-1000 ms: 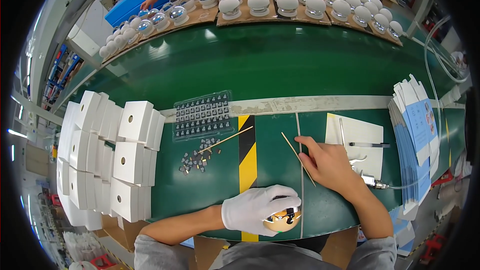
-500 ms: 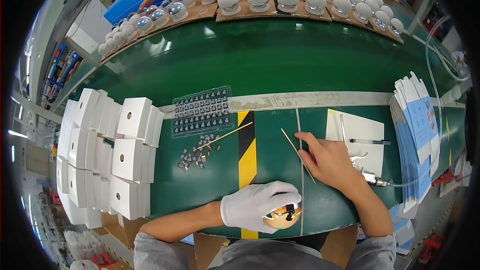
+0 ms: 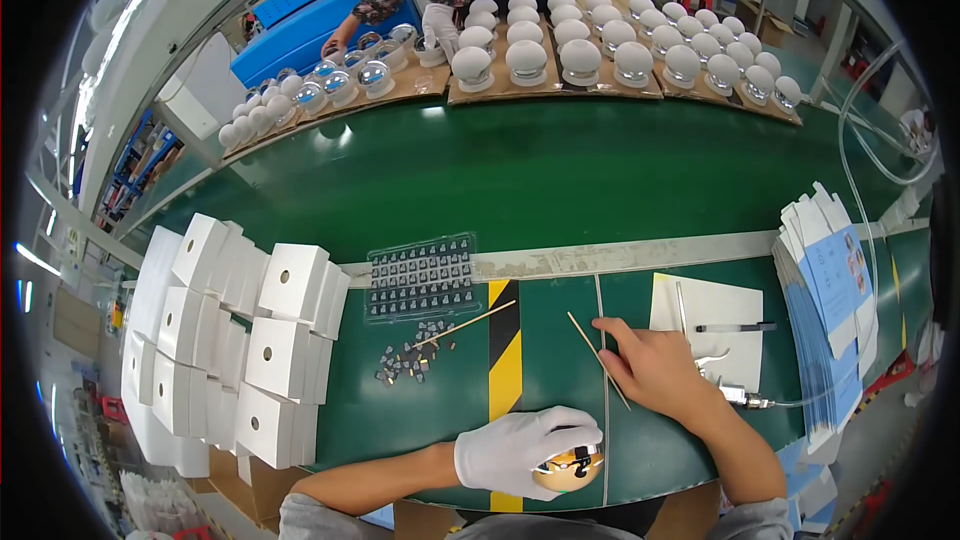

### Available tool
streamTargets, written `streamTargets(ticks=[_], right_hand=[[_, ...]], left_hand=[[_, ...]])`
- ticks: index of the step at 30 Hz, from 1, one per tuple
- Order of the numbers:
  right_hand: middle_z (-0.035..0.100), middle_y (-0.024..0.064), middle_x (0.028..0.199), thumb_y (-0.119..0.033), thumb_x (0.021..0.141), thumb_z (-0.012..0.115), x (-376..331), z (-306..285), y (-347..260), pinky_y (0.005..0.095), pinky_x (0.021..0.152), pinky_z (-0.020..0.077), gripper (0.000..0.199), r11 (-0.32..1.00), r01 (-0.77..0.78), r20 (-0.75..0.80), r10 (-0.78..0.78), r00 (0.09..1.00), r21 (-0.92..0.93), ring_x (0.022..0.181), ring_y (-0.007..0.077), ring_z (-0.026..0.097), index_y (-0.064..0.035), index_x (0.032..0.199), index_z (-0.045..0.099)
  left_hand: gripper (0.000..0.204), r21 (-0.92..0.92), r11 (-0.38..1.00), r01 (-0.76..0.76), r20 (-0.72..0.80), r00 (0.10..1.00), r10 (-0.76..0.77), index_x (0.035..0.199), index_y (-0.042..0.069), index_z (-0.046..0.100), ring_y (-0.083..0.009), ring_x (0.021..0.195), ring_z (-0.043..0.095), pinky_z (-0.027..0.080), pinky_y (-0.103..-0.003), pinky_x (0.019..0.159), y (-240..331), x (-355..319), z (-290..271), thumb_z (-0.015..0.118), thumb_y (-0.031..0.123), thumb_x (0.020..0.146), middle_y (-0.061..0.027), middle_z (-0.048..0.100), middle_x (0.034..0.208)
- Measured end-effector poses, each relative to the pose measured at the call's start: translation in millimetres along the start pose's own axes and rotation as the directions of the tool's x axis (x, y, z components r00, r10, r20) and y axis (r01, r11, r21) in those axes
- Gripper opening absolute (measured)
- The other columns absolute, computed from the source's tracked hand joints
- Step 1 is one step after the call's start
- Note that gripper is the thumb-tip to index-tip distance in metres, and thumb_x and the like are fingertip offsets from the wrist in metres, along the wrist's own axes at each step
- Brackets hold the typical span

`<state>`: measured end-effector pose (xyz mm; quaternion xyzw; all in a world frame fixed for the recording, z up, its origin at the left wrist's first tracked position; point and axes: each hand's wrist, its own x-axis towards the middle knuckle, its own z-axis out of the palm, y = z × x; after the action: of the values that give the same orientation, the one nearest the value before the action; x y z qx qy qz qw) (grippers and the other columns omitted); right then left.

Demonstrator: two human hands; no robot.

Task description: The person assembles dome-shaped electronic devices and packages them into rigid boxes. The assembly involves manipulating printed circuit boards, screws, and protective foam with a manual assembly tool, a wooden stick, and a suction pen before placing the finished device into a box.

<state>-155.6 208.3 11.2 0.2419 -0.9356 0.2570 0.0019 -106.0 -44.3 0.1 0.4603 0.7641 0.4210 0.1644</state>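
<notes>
Head view: the gloved left hand point(image 3: 525, 450) is wrapped around a gold ball point(image 3: 567, 468) at the counter's point(image 3: 560, 180) near edge — pinned steady, I'd guess. The bare right hand point(image 3: 650, 370) lies open beside a thin stick point(image 3: 598, 360), gripping nothing — probably within reach of it on purpose.

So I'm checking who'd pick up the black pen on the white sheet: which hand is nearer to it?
Right. The right hand lies just below-left of the black pen; the gloved left hand is further off, cupping a golden ball at the table's near edge.
</notes>
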Motion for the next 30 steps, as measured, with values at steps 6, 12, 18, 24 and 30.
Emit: streamTargets(ticks=[6, 12, 18, 24, 30], right_hand=[[0.068, 0.0095, 0.073, -0.016, 0.094, 0.067, 1, -1, 1, 0.0422, 0.051, 0.0486, 0.034, 0.999, 0.039, -0.039, -0.040, 0.998, -0.018, 0.061, 0.0319, 0.066, -0.0071, 0.125, 0.059], [0.068, 0.0109, 0.074, -0.016, 0.093, 0.068, -2, -2, -1, 0.0414, 0.051, 0.0495, 0.034, 0.999, 0.031, -0.036, -0.031, 0.999, -0.008, 0.061, 0.0321, 0.067, -0.0064, 0.125, 0.059], [0.069, 0.0122, 0.076, -0.016, 0.094, 0.068, -5, 0, -1, 0.0426, 0.053, 0.0505, 0.035, 1.000, 0.028, -0.023, -0.028, 0.999, 0.003, 0.063, 0.0332, 0.067, -0.0054, 0.125, 0.058], [0.069, 0.0117, 0.076, -0.018, 0.093, 0.068, 0, 1, 3, 0.0447, 0.052, 0.0496, 0.036, 0.999, 0.036, -0.075, -0.036, 0.997, -0.005, 0.063, 0.0341, 0.067, -0.0102, 0.128, 0.058], [0.069, 0.0118, 0.076, -0.017, 0.093, 0.068, 1, 5, 7, 0.0426, 0.053, 0.0494, 0.038, 0.999, 0.031, -0.039, -0.032, 0.999, -0.004, 0.064, 0.0335, 0.067, -0.0090, 0.129, 0.058]], left_hand=[[0.081, -0.004, 1.000, 0.002, 0.006, 1.000, -0.002, 0.136, 0.012, 0.055, -0.0302, 0.106, 0.066, 0.059, -0.039, 0.085, 2, 2, -5, 0.090, 0.019, 0.063, -0.0083, 0.052, 0.137], [0.077, 0.016, 1.000, -0.009, -0.013, 1.000, 0.009, 0.134, 0.010, 0.056, -0.0299, 0.100, 0.068, 0.060, -0.040, 0.081, 7, 5, -6, 0.090, 0.020, 0.065, -0.0083, 0.054, 0.135], [0.058, 0.023, 0.998, -0.064, -0.121, 0.990, 0.066, 0.124, 0.010, 0.058, -0.0296, 0.085, 0.069, 0.060, -0.040, 0.072, 10, 9, -5, 0.083, 0.019, 0.073, -0.0067, 0.058, 0.124], [0.072, -0.033, 0.999, 0.035, -0.141, 0.989, -0.039, 0.126, 0.009, 0.060, -0.0304, 0.110, 0.064, 0.058, -0.038, 0.087, 2, 9, -11, 0.095, 0.023, 0.064, -0.0106, 0.062, 0.127], [0.083, -0.076, 0.996, 0.055, -0.113, 0.992, -0.063, 0.131, 0.010, 0.056, -0.0316, 0.113, 0.065, 0.057, -0.038, 0.089, -1, 9, -13, 0.098, 0.023, 0.061, -0.0134, 0.059, 0.131]])
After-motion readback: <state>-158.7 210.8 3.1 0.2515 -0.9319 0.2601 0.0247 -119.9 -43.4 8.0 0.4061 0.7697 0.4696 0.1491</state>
